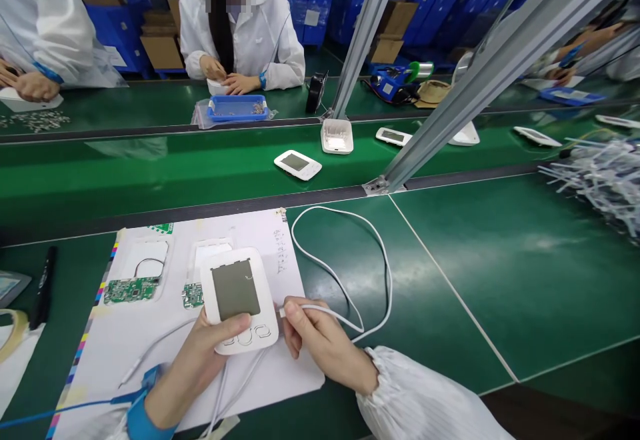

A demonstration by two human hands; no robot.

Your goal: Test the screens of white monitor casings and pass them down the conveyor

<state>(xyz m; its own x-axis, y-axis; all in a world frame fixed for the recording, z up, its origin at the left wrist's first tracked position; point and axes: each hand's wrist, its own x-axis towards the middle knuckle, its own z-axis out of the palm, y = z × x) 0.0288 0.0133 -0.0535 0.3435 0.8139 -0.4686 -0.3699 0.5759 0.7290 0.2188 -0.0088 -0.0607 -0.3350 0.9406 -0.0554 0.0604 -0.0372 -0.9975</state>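
My left hand (200,347) is closed around a white handheld device (267,280) with a grey screen, its thumb lying over the front near the outlined buttons. Pinched in my right hand (320,340) is the plug end of a white cable (387,273), close to the device's right side. I cannot tell whether the plug's tip touches the device. The cable loops over the green bench to the right. Under the device lies a printed paper sheet (270,377) showing pictures of green circuit boards. A blue wrist strap (150,403) circles my left wrist.
A belt (210,173) behind the bench carries a white screen panel (298,165) and a white housing (337,137). A metal post (450,93) slants across the right. White cables (600,173) lie heaped at right, a black marker (44,287) at left. Co-workers (245,33) sit opposite.
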